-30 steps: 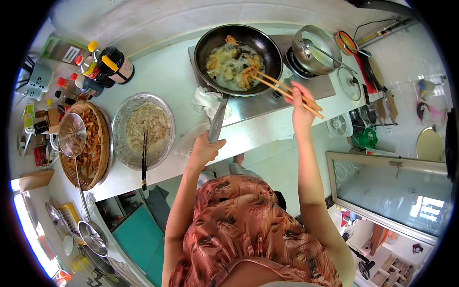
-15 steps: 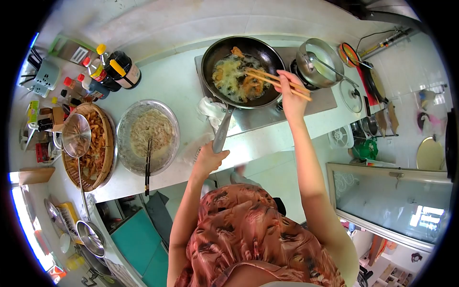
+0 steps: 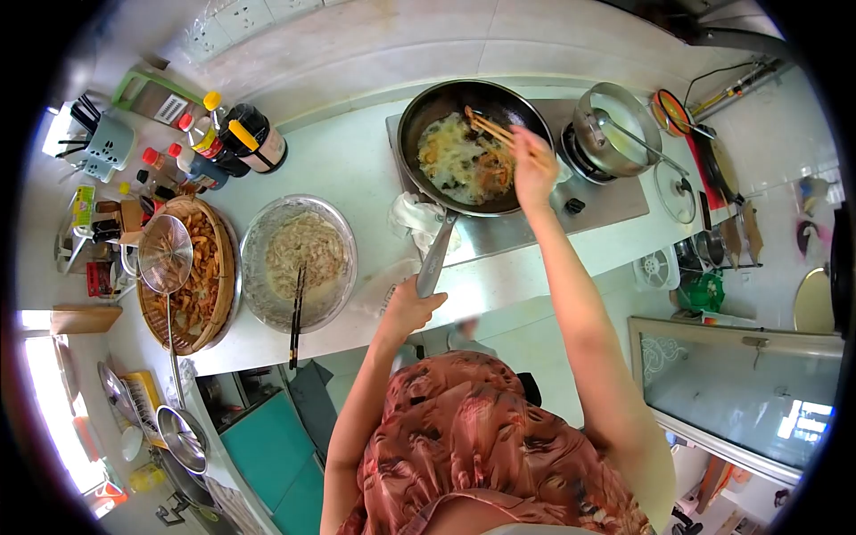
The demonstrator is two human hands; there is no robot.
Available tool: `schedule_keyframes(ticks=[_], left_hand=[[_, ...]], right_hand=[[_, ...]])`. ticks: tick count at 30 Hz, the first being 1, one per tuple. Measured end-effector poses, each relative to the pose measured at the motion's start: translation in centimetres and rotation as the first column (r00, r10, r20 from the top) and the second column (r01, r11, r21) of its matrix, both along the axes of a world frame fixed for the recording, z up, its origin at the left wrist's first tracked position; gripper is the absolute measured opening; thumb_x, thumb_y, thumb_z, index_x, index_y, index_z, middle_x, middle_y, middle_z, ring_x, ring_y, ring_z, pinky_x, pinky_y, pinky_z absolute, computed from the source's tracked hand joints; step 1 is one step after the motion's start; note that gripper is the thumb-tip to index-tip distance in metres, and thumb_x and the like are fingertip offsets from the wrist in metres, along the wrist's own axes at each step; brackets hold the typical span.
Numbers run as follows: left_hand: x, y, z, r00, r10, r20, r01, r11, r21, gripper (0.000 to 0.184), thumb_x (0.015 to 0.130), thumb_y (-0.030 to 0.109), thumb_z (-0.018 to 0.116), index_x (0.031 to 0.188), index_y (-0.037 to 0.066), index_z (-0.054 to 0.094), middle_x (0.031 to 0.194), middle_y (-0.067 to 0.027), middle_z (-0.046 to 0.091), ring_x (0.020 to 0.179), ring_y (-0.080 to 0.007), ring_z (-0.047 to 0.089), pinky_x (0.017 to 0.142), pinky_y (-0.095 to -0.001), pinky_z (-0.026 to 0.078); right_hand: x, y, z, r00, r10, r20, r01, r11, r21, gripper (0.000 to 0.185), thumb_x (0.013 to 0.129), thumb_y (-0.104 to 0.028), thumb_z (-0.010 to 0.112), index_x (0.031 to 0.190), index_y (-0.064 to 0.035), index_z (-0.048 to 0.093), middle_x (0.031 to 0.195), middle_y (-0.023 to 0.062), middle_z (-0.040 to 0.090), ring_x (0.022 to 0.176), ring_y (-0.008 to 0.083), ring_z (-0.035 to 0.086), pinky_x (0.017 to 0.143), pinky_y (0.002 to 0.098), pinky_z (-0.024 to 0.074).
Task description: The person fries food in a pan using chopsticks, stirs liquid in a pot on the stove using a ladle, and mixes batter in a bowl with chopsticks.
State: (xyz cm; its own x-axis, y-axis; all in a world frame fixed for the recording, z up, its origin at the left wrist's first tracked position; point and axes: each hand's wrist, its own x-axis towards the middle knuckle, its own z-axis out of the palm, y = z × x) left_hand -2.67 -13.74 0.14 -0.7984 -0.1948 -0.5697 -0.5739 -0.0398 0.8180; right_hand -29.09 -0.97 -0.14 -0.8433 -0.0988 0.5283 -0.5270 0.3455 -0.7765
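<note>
A dark frying pan stands on the stove, with pale, bubbling pieces of food frying in oil and a browner piece at the right. My left hand is closed round the end of the pan's grey handle. Over the pan's right rim, my right hand grips a pair of wooden chopsticks. Their tips point to the upper left, near a small brown piece at the pan's far side. A crumpled white cloth lies beside the handle.
Left on the counter is a metal bowl of battered food with dark chopsticks. Beyond it, a strainer rests over a wicker basket of fried pieces. Sauce bottles stand behind. A steel pot with a ladle sits on the right burner.
My right hand and the chopsticks have swung so the tips now reach toward the pan's far side. My left hand still holds the handle. The whole view has shifted slightly.
</note>
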Motion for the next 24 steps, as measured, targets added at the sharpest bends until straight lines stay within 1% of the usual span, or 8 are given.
schedule_keyframes(ticks=[2,3,4,6,9,16,19,24], left_hand=[[0.1,0.1,-0.3,1.0,0.011,-0.008,-0.011,1.0,-0.003,0.035,0.076,0.014,0.068,0.1,-0.004,0.049,0.06,0.0007,0.046,0.044,-0.0062,0.038,0.036,-0.0232,0.028],[0.2,0.1,-0.4,1.0,0.001,0.0,-0.001,1.0,-0.028,0.037,0.075,0.018,0.068,0.099,-0.004,0.05,0.059,-0.0009,0.047,0.044,-0.0077,0.041,0.038,-0.0245,0.032],[0.1,0.0,-0.5,1.0,-0.01,0.007,0.011,0.999,-0.052,0.039,0.074,0.021,0.068,0.097,-0.005,0.051,0.058,-0.0025,0.048,0.045,-0.0093,0.043,0.04,-0.0259,0.036],[0.1,-0.1,-0.7,1.0,-0.021,0.011,0.022,0.997,-0.07,0.042,0.073,0.025,0.069,0.096,-0.006,0.052,0.056,-0.0039,0.049,0.045,-0.0108,0.045,0.041,-0.0273,0.039],[0.2,-0.2,-1.2,1.0,-0.013,-0.013,0.013,1.0,-0.026,0.04,0.073,0.023,0.069,0.096,-0.005,0.052,0.055,-0.0031,0.048,0.044,-0.0098,0.045,0.04,-0.0269,0.037],[0.2,-0.2,-1.1,0.998,0.007,-0.057,-0.004,0.999,0.051,0.034,0.074,0.019,0.068,0.092,-0.003,0.051,0.055,-0.0017,0.047,0.043,-0.008,0.043,0.039,-0.0254,0.034],[0.2,0.0,-0.7,0.999,0.012,-0.048,-0.009,0.997,0.074,0.046,0.078,0.01,0.065,0.117,-0.006,0.049,0.06,0.0016,0.045,0.043,-0.0054,0.037,0.037,-0.0229,0.026],[0.2,-0.1,-0.9,0.999,0.019,-0.05,-0.014,0.995,0.101,0.044,0.078,0.011,0.066,0.114,-0.006,0.049,0.059,0.002,0.044,0.043,-0.0055,0.037,0.037,-0.0231,0.026]], right_hand=[[0.1,1.9,0.7,0.962,0.124,0.245,-0.002,0.896,-0.445,0.025,0.091,-0.018,0.055,0.105,0.0028,0.061,0.099,0.0106,0.063,0.081,0.0178,0.064,0.07,0.0262,0.0558],[0.5,3.1,1.3,0.952,0.123,0.281,0.054,0.835,-0.548,0.029,0.091,-0.018,0.054,0.107,0.0064,0.057,0.102,0.0143,0.061,0.082,0.0224,0.064,0.071,0.0306,0.0578],[1.0,4.3,1.8,0.941,0.117,0.317,0.113,0.774,-0.624,0.026,0.091,-0.015,0.055,0.107,0.0059,0.057,0.099,0.0132,0.06,0.078,0.0203,0.064,0.072,0.0305,0.0581],[2.0,7.1,2.1,0.909,0.134,0.394,0.191,0.706,-0.682,0.028,0.091,-0.013,0.053,0.109,0.008,0.054,0.102,0.013,0.06,0.081,0.0236,0.065,0.072,0.0328,0.0589],[3.6,10.6,2.4,0.898,0.096,0.43,0.254,0.683,-0.685,0.029,0.091,-0.012,0.052,0.112,0.0091,0.051,0.099,0.0133,0.059,0.082,0.0264,0.065,0.073,0.0343,0.0594],[6.2,15.0,2.8,0.841,0.153,0.519,0.313,0.644,-0.698,0.033,0.091,-0.011,0.052,0.116,0.0091,0.048,0.096,0.0133,0.055,0.08,0.0305,0.065,0.074,0.0355,0.0597],[6.7,15.2,2.5,0.846,0.128,0.517,0.335,0.626,-0.704,0.032,0.09,-0.011,0.052,0.115,0.0093,0.049,0.099,0.0137,0.056,0.081,0.031,0.065,0.075,0.0357,0.0596],[7.0,13.8,3.8,0.878,0.026,0.477,0.281,0.78,-0.559,0.03,0.09,-0.011,0.052,0.114,0.0071,0.052,0.105,0.0151,0.056,0.079,0.0272,0.065,0.073,0.0323,0.0591]])
